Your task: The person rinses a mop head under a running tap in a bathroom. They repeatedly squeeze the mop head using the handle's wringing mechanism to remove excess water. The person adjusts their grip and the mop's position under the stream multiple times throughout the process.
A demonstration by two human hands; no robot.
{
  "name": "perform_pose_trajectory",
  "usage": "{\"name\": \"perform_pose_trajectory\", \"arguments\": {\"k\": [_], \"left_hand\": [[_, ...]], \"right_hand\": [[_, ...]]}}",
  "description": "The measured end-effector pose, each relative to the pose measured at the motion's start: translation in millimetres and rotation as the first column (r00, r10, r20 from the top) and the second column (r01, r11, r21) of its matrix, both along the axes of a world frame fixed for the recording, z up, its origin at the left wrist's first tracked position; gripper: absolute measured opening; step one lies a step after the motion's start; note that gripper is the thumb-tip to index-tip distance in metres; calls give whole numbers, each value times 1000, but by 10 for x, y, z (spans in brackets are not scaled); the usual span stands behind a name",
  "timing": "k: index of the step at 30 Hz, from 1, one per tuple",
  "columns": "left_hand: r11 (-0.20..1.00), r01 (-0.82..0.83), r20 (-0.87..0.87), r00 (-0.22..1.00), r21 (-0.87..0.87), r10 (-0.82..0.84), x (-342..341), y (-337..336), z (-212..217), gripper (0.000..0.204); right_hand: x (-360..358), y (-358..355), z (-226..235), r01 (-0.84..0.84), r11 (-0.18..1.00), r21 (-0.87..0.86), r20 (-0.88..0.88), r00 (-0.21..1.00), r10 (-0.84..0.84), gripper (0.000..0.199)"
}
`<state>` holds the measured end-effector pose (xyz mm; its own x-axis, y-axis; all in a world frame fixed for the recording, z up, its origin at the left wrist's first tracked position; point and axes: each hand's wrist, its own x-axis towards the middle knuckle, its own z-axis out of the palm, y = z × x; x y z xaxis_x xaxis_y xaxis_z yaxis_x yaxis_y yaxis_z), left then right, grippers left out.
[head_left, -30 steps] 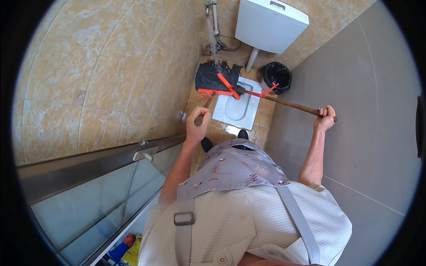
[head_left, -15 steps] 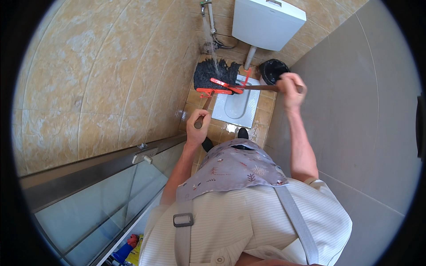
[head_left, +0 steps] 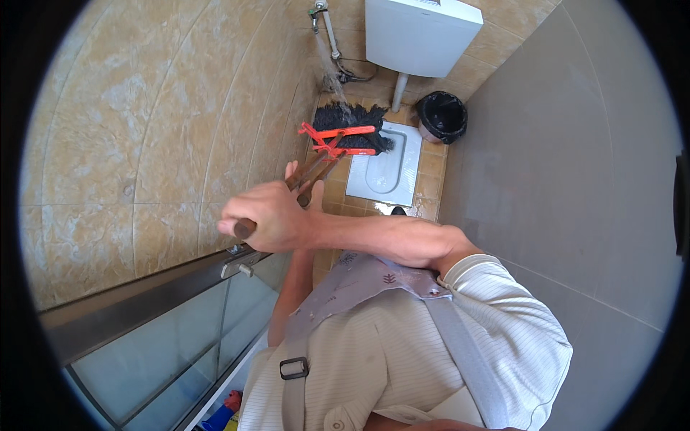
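Two mops with brown handles, red head bars and black strands lean together over the floor by the squat toilet (head_left: 392, 188). My right hand (head_left: 269, 214) reaches across to the left, closed round the handle end of one mop (head_left: 357, 131). Farther down, my left hand (head_left: 318, 192) is partly hidden behind it; its thumb and a finger show on either side of the handles. The second mop (head_left: 361, 151) has its handle end between them. Dark wet strands (head_left: 332, 116) spread beneath the red bars, and water from the tap (head_left: 314, 27) runs onto them.
A white cistern (head_left: 424, 39) hangs on the far wall, its pipe leading down. A black-lined bin (head_left: 442, 118) stands right of the toilet. Tiled wall (head_left: 144, 144) rises on the left, a grey partition (head_left: 546, 165) on the right. A glass-paned door (head_left: 165, 359) is at lower left.
My right hand has swung from the right side across to the left, bringing its mop handle alongside the other. Its red bar now lies above the other one. My left hand's grip looks looser.
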<state>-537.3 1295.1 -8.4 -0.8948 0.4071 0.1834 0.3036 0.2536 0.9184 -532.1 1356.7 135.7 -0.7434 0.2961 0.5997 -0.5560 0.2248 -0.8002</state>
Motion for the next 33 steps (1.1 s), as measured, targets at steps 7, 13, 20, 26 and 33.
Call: {"name": "perform_pose_trajectory", "arguments": {"k": [7, 13, 20, 26, 33], "left_hand": [[998, -45, 15, 999, 34, 45, -203, -111, -251, 46], [960, -53, -150, 989, -274, 12, -217, -112, -85, 45], [948, -23, -148, 989, -318, -25, -187, -136, -48, 47], [945, -11, -140, 989, -327, -37, -147, -159, -39, 48], [942, 0, -134, 990, -335, -47, -95, -170, -35, 50]], "right_hand": [[-130, -68, -835, 17, 1000, -13, 277, 961, -13, 14], [-217, -46, -946, -14, 1000, 0, 177, 984, 14, 8], [-263, -11, -1004, -34, 998, 50, 128, 991, 28, 12], [-194, 11, -1006, -45, 994, 101, 119, 992, 33, 14], [-148, -11, -1071, -45, 995, 86, 111, 993, 36, 14]]}}
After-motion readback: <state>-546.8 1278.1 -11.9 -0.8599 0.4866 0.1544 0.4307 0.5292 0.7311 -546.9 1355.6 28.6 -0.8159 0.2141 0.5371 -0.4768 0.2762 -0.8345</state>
